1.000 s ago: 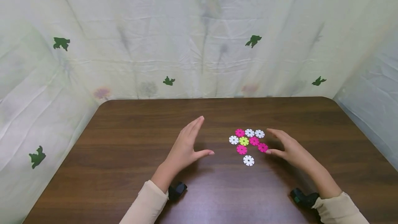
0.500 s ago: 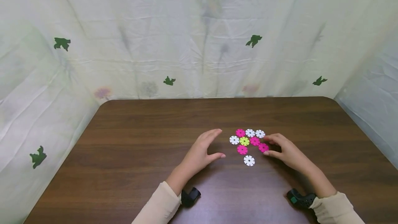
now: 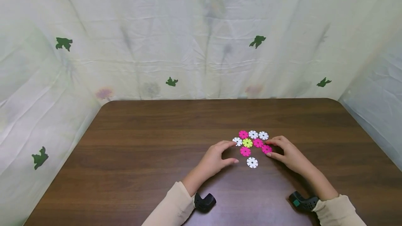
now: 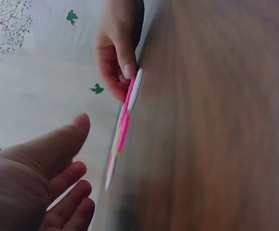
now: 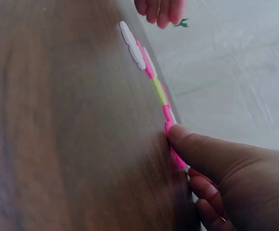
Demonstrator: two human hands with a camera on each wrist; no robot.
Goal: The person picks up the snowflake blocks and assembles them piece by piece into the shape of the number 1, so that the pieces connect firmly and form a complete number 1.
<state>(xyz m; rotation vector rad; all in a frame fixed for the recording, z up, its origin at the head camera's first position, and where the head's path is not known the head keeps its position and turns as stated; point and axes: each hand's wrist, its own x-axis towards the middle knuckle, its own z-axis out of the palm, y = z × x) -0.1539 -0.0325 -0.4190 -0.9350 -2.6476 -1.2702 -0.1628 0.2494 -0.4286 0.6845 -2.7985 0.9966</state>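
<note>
Several flat notched discs lie close together on the brown table. At the right end of the group my right hand (image 3: 289,154) pinches a pink notched disc (image 3: 267,149), with the thumb at its near edge and the fingertips at its far edge. In the right wrist view that thumb rests on the pink edge. My left hand (image 3: 215,159) is at the group's left side, fingers spread from the thumb and holding nothing. Its fingertips come right up to a white disc (image 3: 237,141). Beside that sits a yellow-green disc (image 3: 247,143). Nearest me lies another white disc (image 3: 252,162).
The wooden table (image 3: 141,149) carries the group right of its middle. More pink and white discs form the far row, among them a pink disc (image 3: 243,134). A pale curtain (image 3: 188,44) with green bird shapes hangs behind and at both sides.
My left hand has come right and toward me, up to the discs, its fingers lowering. My right hand's fingers have drawn in around the pink disc. The discs keep their arrangement.
</note>
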